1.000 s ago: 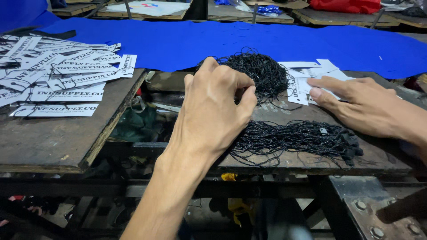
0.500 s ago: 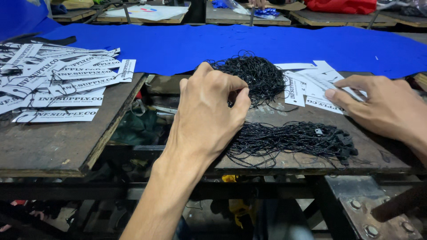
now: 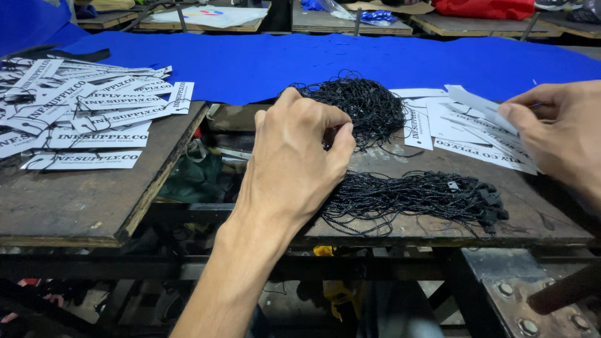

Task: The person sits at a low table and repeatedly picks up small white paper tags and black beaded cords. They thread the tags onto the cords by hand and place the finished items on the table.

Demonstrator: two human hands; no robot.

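black cords (image 3: 366,109) under arched left hand (image 3: 294,163)

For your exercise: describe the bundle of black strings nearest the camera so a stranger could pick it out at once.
Start at the long blue cloth spread across the back, then come forward onto the dark wooden board beside the left hand. The flat bundle of straight black strings lies along its front edge. Unlike the round tangled black heap behind, its strands run sideways.
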